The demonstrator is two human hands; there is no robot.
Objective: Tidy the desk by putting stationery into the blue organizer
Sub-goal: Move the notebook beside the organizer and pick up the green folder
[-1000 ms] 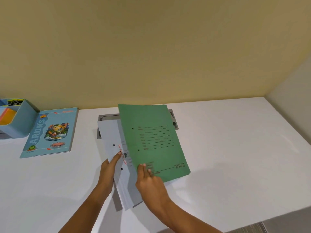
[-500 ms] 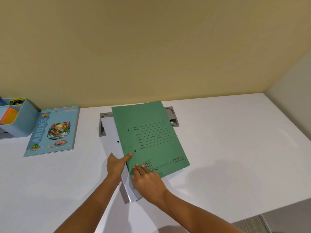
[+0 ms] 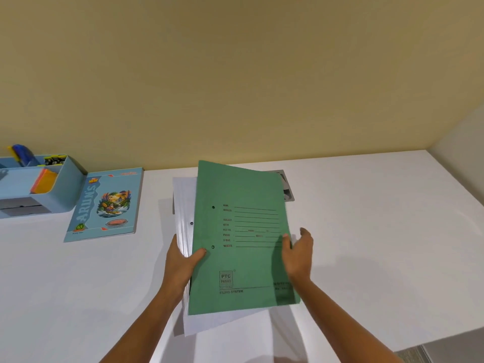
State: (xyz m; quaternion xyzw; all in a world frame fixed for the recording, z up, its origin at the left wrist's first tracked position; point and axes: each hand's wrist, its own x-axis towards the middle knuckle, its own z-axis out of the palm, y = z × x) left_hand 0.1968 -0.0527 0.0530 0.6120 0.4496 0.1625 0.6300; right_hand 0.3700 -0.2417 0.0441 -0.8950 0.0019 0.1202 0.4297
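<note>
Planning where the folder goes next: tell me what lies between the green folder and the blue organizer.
In the head view, a light-blue notebook lies flat on the desk between the blue organizer and the green folder; otherwise bare desk.

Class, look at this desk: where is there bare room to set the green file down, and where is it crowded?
Bare white desk spreads right of the green file, out to the side wall. Another free patch lies in front of the blue notebook, left of the left hand. The back left is crowded: the blue organizer sits close beside the notebook.
</note>
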